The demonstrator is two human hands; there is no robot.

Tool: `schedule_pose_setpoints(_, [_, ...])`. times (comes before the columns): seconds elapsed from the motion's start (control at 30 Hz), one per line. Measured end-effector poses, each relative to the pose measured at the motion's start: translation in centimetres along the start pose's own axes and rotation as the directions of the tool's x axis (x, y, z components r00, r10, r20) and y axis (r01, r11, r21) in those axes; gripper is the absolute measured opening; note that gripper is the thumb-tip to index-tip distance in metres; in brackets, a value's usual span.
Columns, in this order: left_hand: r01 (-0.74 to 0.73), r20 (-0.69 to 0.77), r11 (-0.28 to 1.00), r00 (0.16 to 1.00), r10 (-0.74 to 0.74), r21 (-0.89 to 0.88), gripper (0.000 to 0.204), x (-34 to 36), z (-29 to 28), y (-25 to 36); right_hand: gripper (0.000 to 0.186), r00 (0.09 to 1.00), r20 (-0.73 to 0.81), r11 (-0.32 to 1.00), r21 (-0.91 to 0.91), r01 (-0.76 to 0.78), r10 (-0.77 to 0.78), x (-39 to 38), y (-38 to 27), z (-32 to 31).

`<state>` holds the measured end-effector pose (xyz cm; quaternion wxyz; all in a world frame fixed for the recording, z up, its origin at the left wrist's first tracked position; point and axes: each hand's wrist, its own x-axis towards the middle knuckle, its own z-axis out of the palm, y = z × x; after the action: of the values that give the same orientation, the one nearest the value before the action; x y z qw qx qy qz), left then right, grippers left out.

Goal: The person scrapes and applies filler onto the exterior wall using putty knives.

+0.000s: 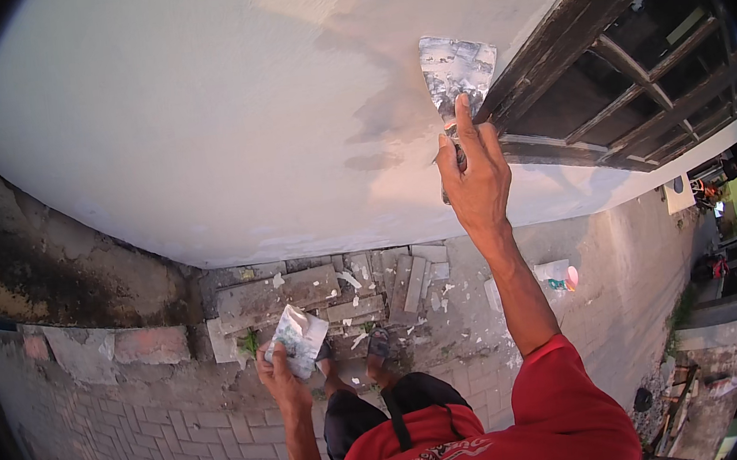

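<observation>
My right hand (476, 171) is raised to the wall and grips a putty knife (458, 71) by its handle, the forefinger stretched along toward the blade. The wide metal blade is smeared with white and grey filler and lies close to the wall, beside the window frame; whether it touches cannot be told. Down low on the left, my left hand (283, 376) holds a folded white sheet (301, 338) with greyish smears, the thumb pressed on top. The pale wall (200, 140) carries a darker, damp-looking patch left of the blade.
A dark wooden window frame (609, 56) with small panes borders the wall at right. Planks and tiles (277, 296) lie at its foot among white flakes. Paved ground (177, 452) runs around my feet. A small cup-like thing (564, 280) stands on the ground to the right.
</observation>
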<state>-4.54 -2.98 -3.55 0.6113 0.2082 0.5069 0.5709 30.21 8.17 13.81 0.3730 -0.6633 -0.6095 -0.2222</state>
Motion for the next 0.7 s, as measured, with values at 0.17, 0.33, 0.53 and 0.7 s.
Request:
schedule_pose_setpoints(0.17, [0.004,-0.014,0.998,1.000,-0.003,0.058,0.013,0.2,-0.8,0.5,0.072,0.997,0.049,0.998,0.017,-0.057,0.056,-2.8,-0.3,2.3])
schedule_pose_setpoints(0.33, [0.018,-0.027,0.997,1.000,-0.016,0.072,0.012,0.5,-1.4,0.6,0.077,0.993,0.081,0.996,0.013,-0.087,0.086,-6.1,0.6,5.4])
schedule_pose_setpoints(0.53, [0.013,-0.001,0.995,1.000,-0.013,0.095,0.012,0.7,-1.8,1.3,0.077,0.966,0.153,0.975,0.044,-0.217,0.208,-11.1,0.6,8.4])
schedule_pose_setpoints(0.7, [0.033,-0.001,0.998,0.999,-0.033,0.051,0.011,0.6,-1.0,1.7,0.071,0.912,0.304,0.954,0.029,-0.297,0.275,-13.8,0.1,6.0])
